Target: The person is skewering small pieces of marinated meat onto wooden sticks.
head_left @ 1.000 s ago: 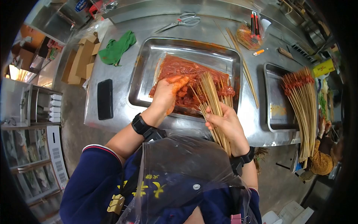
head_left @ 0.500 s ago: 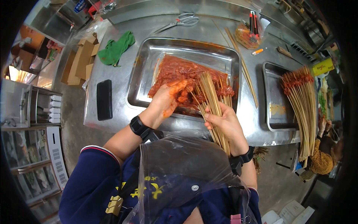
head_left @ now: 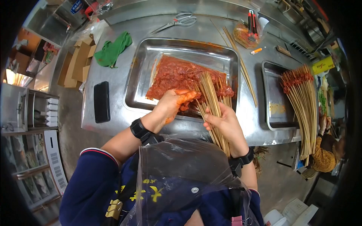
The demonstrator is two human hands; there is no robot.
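My right hand (head_left: 223,121) is wrapped around a bundle of bamboo skewers (head_left: 209,92), tips pointing up and away from me. My left hand (head_left: 174,103), its fingers coated in red marinade, pinches a piece of red marinated meat (head_left: 195,95) against a skewer tip at the bundle's left side. Both hands are over the near edge of a deep metal tray (head_left: 130,81). Inside the tray lies a thick slab of red marinated meat (head_left: 175,71). Several skewers with meat on their ends (head_left: 227,91) rest at the tray's right side, partly hidden behind the bundle.
On the right, a second metal tray (head_left: 268,109) holds many loaded skewers (head_left: 301,101). Loose skewers (head_left: 243,62), scissors (head_left: 177,21), an orange cutter (head_left: 258,50), a green cloth (head_left: 113,51) and a black phone (head_left: 101,101) lie on the steel table. Another person's sleeve (head_left: 325,154) shows at far right.
My left hand's fingers have moved right, from the slab's near edge to the skewer tips. My right hand keeps its hold on the bundle. The whole view has shifted slightly.
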